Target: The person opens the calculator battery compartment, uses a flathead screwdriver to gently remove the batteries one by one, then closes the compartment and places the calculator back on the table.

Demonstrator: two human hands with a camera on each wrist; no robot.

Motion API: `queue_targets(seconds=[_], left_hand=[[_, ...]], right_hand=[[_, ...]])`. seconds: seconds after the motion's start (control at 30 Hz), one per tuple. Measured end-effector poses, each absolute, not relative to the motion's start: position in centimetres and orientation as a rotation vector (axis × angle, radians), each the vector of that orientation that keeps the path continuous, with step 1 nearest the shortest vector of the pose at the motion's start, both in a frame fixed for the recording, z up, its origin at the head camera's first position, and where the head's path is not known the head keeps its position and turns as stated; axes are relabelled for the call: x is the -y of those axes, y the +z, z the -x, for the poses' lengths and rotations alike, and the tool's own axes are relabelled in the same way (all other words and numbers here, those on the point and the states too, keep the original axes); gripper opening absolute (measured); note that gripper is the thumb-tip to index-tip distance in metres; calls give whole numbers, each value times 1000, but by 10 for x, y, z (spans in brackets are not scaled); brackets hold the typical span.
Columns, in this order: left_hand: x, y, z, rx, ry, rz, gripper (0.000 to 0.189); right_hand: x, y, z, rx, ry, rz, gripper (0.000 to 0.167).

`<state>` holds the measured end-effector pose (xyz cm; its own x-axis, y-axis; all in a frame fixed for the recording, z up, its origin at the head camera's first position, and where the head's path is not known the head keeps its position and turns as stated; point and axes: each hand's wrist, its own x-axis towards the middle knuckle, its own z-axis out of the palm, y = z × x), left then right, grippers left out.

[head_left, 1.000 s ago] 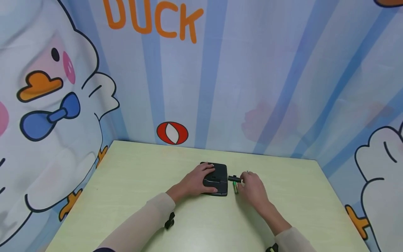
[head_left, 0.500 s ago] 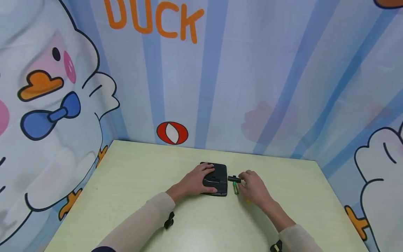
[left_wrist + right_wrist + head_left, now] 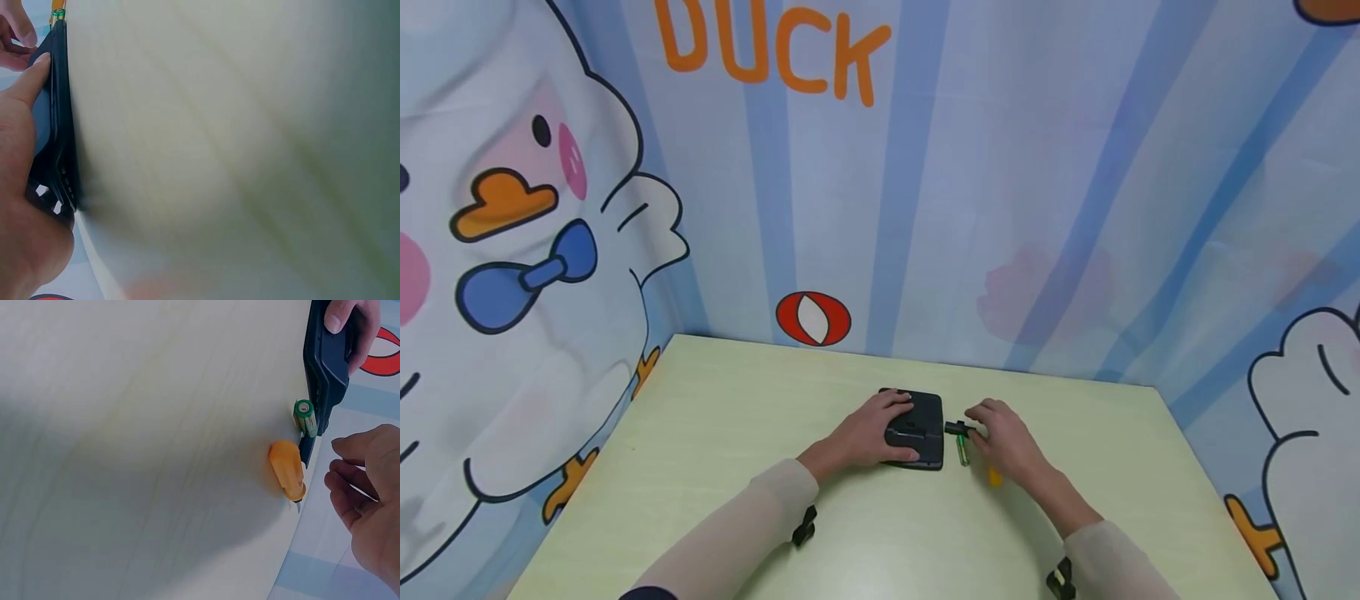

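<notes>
A dark, flat device, possibly a calculator lying face down, is on the table. My left hand rests over its left part, thumb and fingers extended on the upper face. Just right of it lies a small black piece, with a green battery beside it. Close to the black piece is my right hand; in the right wrist view its thumb and fingers are apart, with nothing visible between them. An orange tool with a metal tip lies near the battery, partly hidden by the right hand in the head view.
The pale table meets a striped curtain printed with ducks at its back edge. Black straps show at both wrists.
My right hand has shifted slightly, and its fingers are now away from the black piece's end. More of the orange tool shows beneath it. The left hand stays on the device.
</notes>
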<state>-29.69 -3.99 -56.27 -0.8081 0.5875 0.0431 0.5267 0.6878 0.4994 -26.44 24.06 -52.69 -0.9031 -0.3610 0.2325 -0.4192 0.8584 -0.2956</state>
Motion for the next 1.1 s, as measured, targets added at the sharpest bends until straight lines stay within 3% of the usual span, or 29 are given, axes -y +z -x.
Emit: queue_targets(seconds=[0.43,1.1], left_hand=[[39,-563,297,-2782,748,-906,90],[39,-564,297,-2782,759,-913,90]], right_hand=[[-241,-536,278,2832,362,-852,22],[-238,-540,283,2898,324,-882,15]])
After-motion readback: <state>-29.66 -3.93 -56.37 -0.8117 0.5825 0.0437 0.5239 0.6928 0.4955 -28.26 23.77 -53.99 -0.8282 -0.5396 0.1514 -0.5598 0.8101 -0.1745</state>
